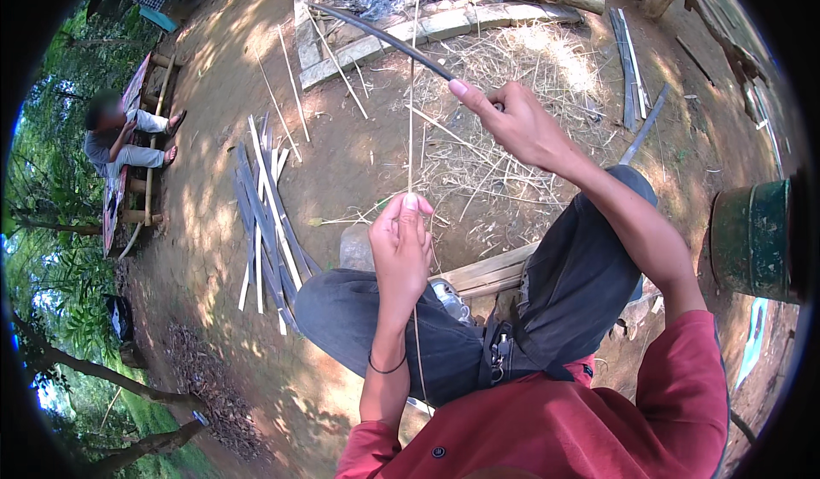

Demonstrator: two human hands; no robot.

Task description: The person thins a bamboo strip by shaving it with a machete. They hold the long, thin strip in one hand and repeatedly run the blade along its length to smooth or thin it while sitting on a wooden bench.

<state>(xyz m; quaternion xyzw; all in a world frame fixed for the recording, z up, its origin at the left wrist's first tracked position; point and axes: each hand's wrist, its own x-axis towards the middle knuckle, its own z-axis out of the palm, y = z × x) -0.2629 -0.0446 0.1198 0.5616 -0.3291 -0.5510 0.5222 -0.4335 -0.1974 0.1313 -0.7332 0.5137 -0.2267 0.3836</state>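
So the left hand (400,235) is pinched tight on a long, thin, pale strip of what looks like bamboo (411,137), thumb laid on top. The strip shoots out past the fingertips toward 12 o'clock, and its tail drops to about 6, down over the lap. The right hand (517,127) sits between 1 and 2 o'clock from the left one, well apart, closed round the grip of a long, dark-bladed metal knife (393,41) with the thumb stretched forward. The blade points to 10 o'clock and crosses the strip in this view; can't tell if they're actually touching.

Around them: a loose pile of dark and pale flat strips (266,214) at 9 o'clock from the left hand, some flat tan slats (489,272) near it at 4, and straw-coloured shavings (530,60) on the dirt at 12 from the right hand. A green metal drum (752,240) stands at 4 from the right hand.
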